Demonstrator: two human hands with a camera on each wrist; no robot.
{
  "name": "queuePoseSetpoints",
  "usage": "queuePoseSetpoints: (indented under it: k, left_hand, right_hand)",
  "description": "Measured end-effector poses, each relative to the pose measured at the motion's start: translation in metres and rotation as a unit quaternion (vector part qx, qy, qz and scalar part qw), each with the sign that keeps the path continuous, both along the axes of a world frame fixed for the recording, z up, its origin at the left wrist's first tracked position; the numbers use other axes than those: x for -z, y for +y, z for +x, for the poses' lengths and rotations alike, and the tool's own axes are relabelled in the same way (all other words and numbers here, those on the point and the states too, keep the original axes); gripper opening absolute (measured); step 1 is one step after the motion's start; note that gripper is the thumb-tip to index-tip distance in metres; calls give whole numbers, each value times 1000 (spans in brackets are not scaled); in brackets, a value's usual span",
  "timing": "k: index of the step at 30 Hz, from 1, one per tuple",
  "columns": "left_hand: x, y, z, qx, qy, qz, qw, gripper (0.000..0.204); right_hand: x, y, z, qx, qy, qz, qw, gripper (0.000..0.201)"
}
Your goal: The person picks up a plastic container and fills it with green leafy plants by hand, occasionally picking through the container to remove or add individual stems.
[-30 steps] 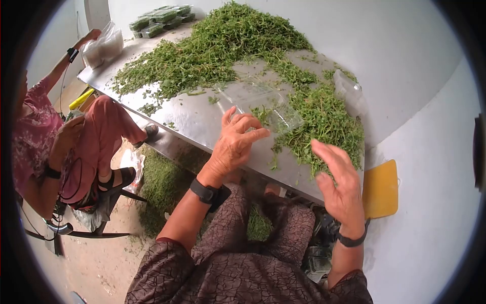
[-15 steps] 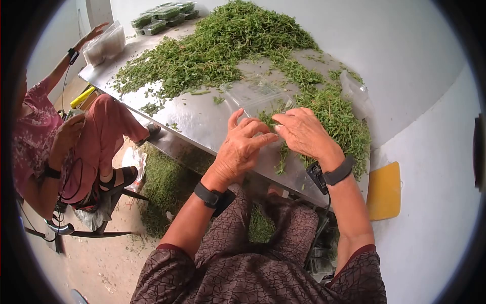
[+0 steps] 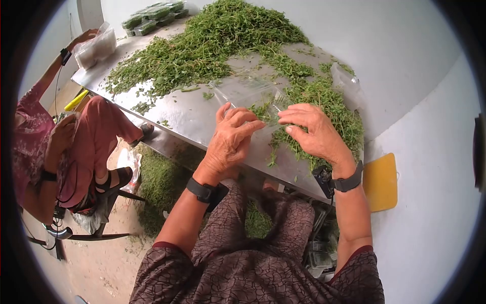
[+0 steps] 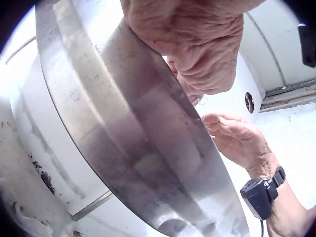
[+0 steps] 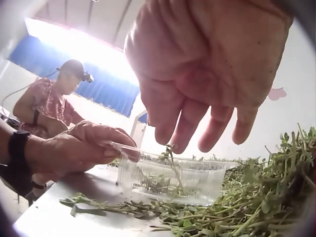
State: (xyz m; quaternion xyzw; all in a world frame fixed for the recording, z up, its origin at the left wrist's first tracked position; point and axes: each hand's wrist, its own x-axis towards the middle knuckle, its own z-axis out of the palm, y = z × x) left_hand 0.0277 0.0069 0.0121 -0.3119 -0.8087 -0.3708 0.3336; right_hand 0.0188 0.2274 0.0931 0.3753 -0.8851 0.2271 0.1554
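Observation:
A clear plastic box (image 5: pixel 200 180) with some green sprigs in it stands on the metal table, its hinged lid (image 3: pixel 243 90) spread out beyond. My left hand (image 3: pixel 233 136) pinches the near rim of this box between thumb and fingers. Over the box hangs my right hand (image 3: pixel 318 133), fingers extended downward and thumb apart from them. One leafy sprig (image 5: pixel 174 170) stands upright in the box, its top right at a right fingertip. In the left wrist view the table edge hides the box.
A tall heap of greens (image 3: pixel 243 30) covers the back of the table; a smaller pile (image 3: pixel 329 109) lies at right beside a plastic bag (image 3: pixel 347 83). Filled boxes (image 3: pixel 154 17) are stacked at far left. Another person (image 3: pixel 38 137) sits at left. A yellow board (image 3: pixel 380 182) leans against the wall.
My right hand came from the right side in to the box, then drew back slightly as its thumb parted from the fingers. My left hand has kept its grip on the box.

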Motion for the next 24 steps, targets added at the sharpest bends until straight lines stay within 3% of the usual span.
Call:
queuePoseSetpoints:
  k: [5, 8, 10, 14, 16, 18, 20, 21, 23, 24]
  left_hand:
    - [1, -1, -1, 1, 0, -14, 1000, 35]
    - [4, -2, -4, 7, -8, -12, 1000, 34]
    - [4, -2, -4, 12, -7, -3, 1000, 34]
    - [-1, 2, -3, -13, -8, 13, 1000, 37]
    - [-2, 1, -3, -27, -11, 14, 999, 38]
    - [-1, 1, -3, -31, -11, -8, 999, 36]
    - [-1, 2, -4, -24, -1, 11, 1000, 34]
    - [-1, -1, -4, -22, 1, -1, 1000, 31]
    - [-2, -1, -4, -19, 4, -11, 1000, 29]
    - [-2, 0, -4, -20, 11, -4, 1000, 27]
  right_hand:
    - [12, -12, -8, 2, -14, 6, 1000, 17]
    - [8, -25, -15, 2, -12, 95, 995, 27]
    - [-5, -40, -15, 48, -80, 263, 960, 26]
    - [-14, -36, -12, 68, -129, 259, 955, 25]
    - [-8, -21, -10, 12, 9, 66, 998, 23]
    - [-14, 1, -14, 25, 55, 55, 997, 23]
    - [-17, 26, -14, 147, 84, -34, 985, 19]
    - [-17, 39, -13, 149, 85, -33, 985, 19]
    - [-18, 61, -14, 290, 113, 36, 950, 26]
    - [-19, 64, -13, 290, 114, 37, 949, 26]
